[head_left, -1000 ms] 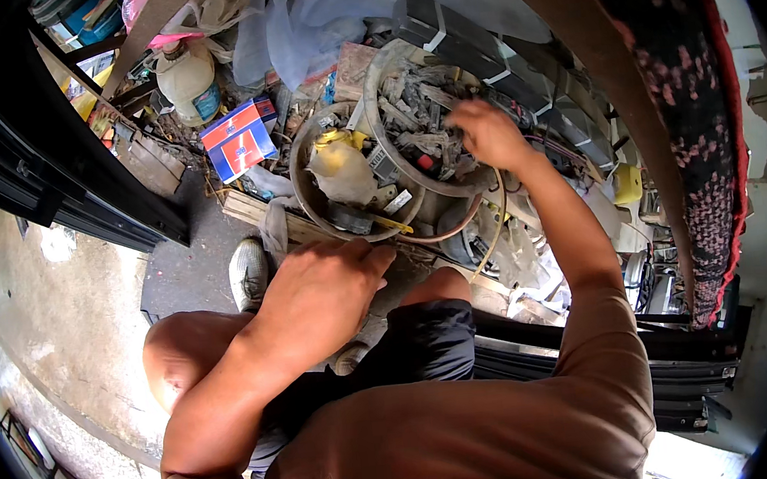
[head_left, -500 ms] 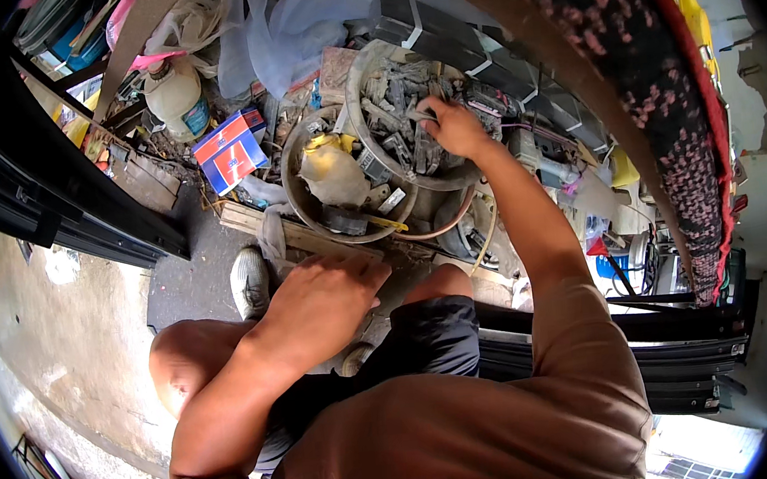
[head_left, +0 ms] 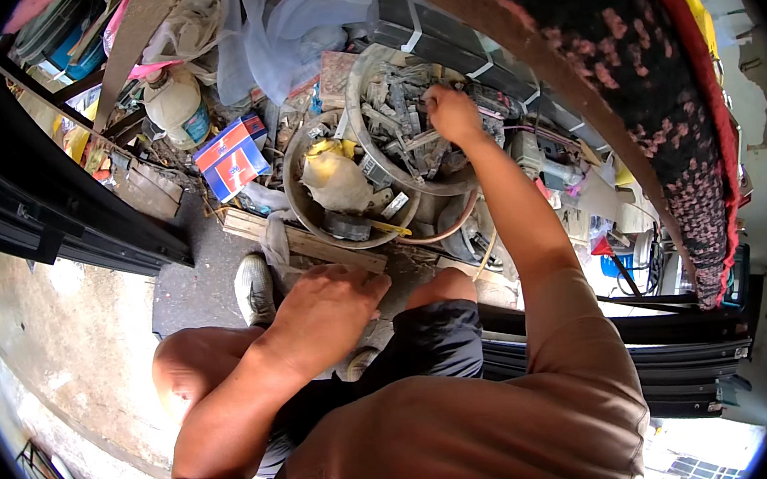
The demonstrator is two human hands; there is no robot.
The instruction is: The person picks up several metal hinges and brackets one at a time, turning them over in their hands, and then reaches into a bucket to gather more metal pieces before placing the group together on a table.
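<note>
My right hand (head_left: 455, 114) reaches into the upper round basin (head_left: 355, 117), its fingers bent together among grey, dusty metal pieces (head_left: 394, 114). Its fingertips are partly hidden, so I cannot make out what they grip, if anything. Just below it, a thin pale strip (head_left: 420, 140) lies over the pile. My left hand (head_left: 330, 309) is held above my knees with its back up and its fingers curled under; whatever it holds is hidden. Nearest to it is a wooden board (head_left: 310, 246). Left of the upper basin, a second basin (head_left: 294, 188) contains a dirty pale container (head_left: 336, 179) with a yellow top.
A red-and-blue box (head_left: 233, 158) and a cloudy plastic jug (head_left: 175, 107) stand at the left. Dark strapped boxes (head_left: 447, 39) line the back. A floral padded cloth (head_left: 657, 111) hangs close on the right. Black metal rails (head_left: 75, 195) flank the left side.
My right hand has shifted slightly within the upper basin, and its fingers look more bent. My left hand has drawn back a little toward me, its fingers curled tighter.
</note>
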